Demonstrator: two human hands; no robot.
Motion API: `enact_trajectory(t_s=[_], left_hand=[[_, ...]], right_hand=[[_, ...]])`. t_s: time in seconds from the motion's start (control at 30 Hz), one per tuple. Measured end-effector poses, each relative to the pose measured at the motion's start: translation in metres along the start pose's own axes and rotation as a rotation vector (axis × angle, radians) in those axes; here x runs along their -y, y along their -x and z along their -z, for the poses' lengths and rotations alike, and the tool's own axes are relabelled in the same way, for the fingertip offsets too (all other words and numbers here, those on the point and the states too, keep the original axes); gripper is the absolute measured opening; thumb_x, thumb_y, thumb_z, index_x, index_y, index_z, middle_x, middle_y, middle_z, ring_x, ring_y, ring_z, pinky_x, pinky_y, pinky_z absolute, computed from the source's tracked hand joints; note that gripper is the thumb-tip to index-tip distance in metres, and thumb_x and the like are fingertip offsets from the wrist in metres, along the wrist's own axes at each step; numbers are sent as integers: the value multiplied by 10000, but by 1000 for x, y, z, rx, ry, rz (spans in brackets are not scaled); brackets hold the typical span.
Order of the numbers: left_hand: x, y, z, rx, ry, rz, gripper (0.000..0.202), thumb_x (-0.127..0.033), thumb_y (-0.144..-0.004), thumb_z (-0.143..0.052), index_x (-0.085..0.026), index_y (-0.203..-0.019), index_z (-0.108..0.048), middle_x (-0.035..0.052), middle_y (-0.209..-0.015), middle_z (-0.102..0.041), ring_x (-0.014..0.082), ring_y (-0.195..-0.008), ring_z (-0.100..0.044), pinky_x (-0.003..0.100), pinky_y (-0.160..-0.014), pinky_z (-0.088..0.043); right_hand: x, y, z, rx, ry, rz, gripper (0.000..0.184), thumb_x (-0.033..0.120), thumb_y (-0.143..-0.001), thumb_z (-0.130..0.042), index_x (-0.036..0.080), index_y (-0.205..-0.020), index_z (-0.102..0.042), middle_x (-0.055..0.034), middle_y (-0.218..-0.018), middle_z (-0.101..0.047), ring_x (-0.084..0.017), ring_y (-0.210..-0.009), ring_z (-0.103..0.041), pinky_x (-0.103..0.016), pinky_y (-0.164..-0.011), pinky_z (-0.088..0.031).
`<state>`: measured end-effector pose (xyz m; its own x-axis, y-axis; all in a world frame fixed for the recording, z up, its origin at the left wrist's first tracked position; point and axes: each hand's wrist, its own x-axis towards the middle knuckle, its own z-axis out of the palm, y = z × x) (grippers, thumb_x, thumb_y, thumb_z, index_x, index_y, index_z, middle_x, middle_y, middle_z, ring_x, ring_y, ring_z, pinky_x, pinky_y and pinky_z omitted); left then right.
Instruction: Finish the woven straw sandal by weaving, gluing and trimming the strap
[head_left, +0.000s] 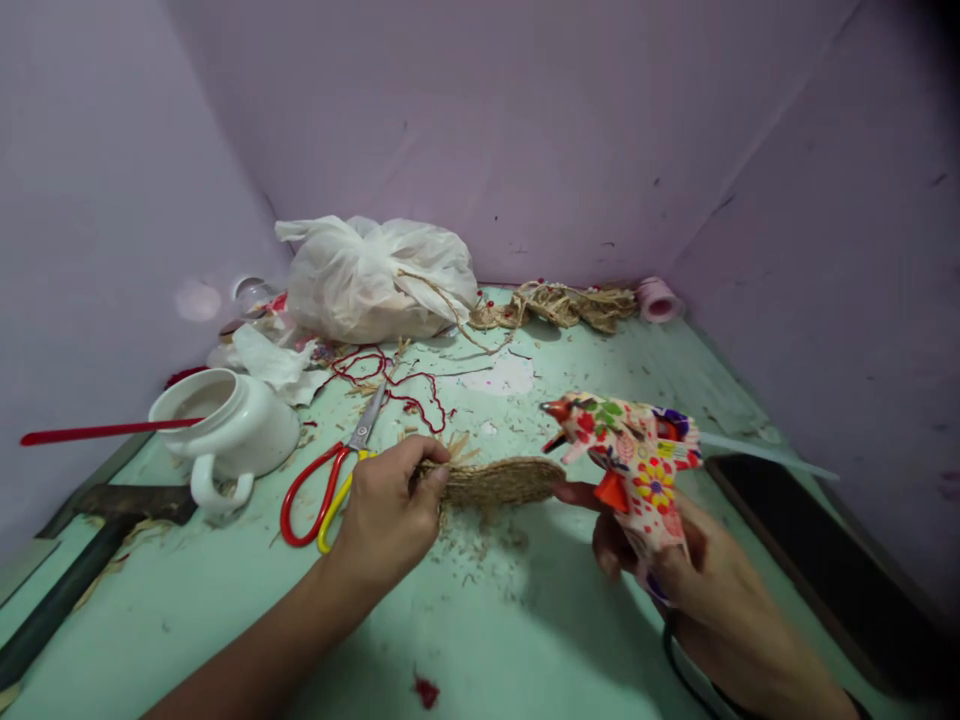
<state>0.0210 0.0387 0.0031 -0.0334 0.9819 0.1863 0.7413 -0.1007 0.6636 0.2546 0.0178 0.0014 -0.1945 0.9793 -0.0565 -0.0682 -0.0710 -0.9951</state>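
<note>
My left hand pinches the left end of a flat, brown braided piece of jute-like fibre above the table. Loose straw-coloured ends stick out behind my fingers. My right hand is wrapped around the handle of a flower-patterned glue gun, whose nozzle points left, above the right end of the braided piece. One finger of this hand reaches out to the piece's right tip. A clear glue stick juts from the gun's back. Scissors with red and yellow handles lie open behind my left hand.
At left are a white mug holding a red stick and a hammer. A white plastic bag, red yarn, braided fibre strands and a pink roll lie farther back. A black phone-like slab lies right.
</note>
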Motion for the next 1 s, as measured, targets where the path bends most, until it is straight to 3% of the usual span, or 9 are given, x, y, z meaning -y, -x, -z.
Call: enact_trajectory(t_s=[0.07, 0.23, 0.37, 0.6, 0.77, 1.0], left_hand=[[0, 0, -1, -3, 3, 2, 91, -193, -726, -502, -184, -746, -590, -38, -548, -563, 103, -476, -484, 195, -431, -349], [-2, -2, -1, -12, -6, 9, 86, -184, -712, -512, -184, -733, -595, -45, -529, -552, 99, -462, -476, 194, -432, -350], [-3, -2, -1, -5, -1, -2, 86, -169, -705, -511, -181, -730, -592, -49, -522, -540, 94, -460, -466, 194, -444, -351], [-2, -2, -2, -9, -20, -21, 81, -163, -714, -515, -182, -737, -590, -58, -515, -519, 89, -456, -443, 192, -447, -324], [-4, -2, -2, -8, -13, -45, 91, -126, -706, -522, -178, -737, -591, -39, -600, -594, 103, -543, -523, 204, -523, -378], [-5, -1, -2, 0, -11, -54, 107, -121, -714, -521, -176, -753, -604, -26, -660, -629, 116, -604, -557, 215, -569, -396]], right_hand=[[0, 5, -1, 2, -68, -44, 379, 580, -711, -560, 268, -901, -660, -47, -649, -606, -191, -576, -583, -322, -567, -486], [-5, 10, -6, -1, -24, -129, 314, 484, -702, -610, 211, -853, -641, -63, -651, -611, -168, -509, -552, -266, -431, -444], [-16, 7, -14, -60, 220, -60, 259, 407, -708, -637, 215, -882, -645, -77, -835, -670, -231, -770, -614, -332, -705, -510], [-22, 7, -27, -23, 412, -3, 333, 348, -755, -567, 178, -1035, -624, -99, -1025, -665, -255, -921, -613, -364, -868, -468], [-23, 5, -30, 74, 456, -39, 363, 355, -801, -515, 149, -1086, -604, -114, -1075, -651, -268, -1012, -579, -376, -901, -448], [-30, 3, -32, 69, 405, -59, 371, 351, -804, -523, 153, -1112, -589, -103, -1111, -644, -260, -1014, -584, -370, -895, -453]])
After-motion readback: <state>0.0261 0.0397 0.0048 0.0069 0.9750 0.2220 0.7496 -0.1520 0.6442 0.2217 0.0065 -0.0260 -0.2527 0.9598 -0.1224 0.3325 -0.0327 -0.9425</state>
